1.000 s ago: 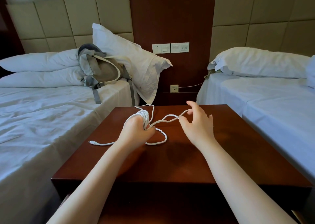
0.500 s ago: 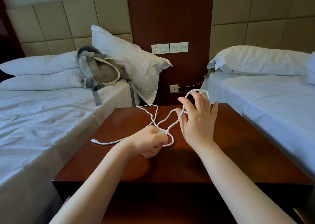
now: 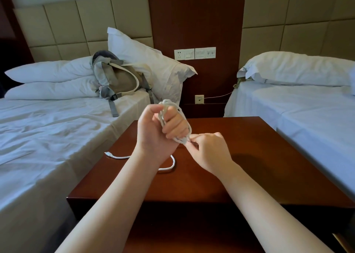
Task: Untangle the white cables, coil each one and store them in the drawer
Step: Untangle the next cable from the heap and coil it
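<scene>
White cable is wound in several loops around the curled fingers of the left hand, which is raised above the dark wooden nightstand with the thumb pressed over the strands. Just beside it, the right hand pinches the coil's lower end between thumb and fingertips. One loose tail trails on the nightstand top, its connector near the left edge. Beds flank the nightstand, a grey backpack against pillows on the left one.
</scene>
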`<state>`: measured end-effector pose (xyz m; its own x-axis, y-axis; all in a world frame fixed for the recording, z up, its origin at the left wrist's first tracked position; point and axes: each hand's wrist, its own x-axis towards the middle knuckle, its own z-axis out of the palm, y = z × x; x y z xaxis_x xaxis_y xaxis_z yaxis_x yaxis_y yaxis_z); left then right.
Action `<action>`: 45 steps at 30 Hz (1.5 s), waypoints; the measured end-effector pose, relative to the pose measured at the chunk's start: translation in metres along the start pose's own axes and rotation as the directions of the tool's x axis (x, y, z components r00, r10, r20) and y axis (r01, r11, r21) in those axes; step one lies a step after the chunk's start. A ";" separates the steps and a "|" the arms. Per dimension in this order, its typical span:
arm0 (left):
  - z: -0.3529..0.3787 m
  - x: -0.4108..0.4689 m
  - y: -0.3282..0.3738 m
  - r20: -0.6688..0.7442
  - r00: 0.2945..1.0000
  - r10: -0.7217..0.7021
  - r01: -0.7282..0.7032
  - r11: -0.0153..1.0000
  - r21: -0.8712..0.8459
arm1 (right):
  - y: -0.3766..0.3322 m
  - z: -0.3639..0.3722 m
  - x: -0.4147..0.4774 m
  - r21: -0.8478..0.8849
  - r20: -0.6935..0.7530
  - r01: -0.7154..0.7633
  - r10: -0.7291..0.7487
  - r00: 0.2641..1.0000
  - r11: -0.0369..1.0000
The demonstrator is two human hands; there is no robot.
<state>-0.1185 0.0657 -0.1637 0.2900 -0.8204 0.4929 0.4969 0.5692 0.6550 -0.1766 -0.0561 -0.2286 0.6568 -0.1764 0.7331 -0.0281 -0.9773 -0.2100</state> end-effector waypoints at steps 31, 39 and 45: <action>-0.019 0.012 -0.029 -0.154 0.461 0.874 0.190 0.073 0.979 | 0.001 0.000 0.005 -0.358 -0.170 -0.170 0.114 0.979 0.918; -0.021 0.009 -0.025 -0.141 0.479 0.867 0.369 -0.053 0.928 | 0.007 0.003 0.005 -0.381 -0.196 -0.220 0.154 0.968 0.898; -0.033 0.004 -0.027 -0.146 0.584 0.798 0.495 -0.207 0.844 | 0.011 -0.001 0.004 -0.329 -0.290 -0.145 0.046 0.956 0.933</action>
<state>-0.1033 0.0458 -0.1984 0.6858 -0.0328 0.7271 -0.6498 -0.4775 0.5914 -0.1750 -0.0672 -0.2271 0.4079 -0.2478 0.8788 -0.3696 -0.9249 -0.0892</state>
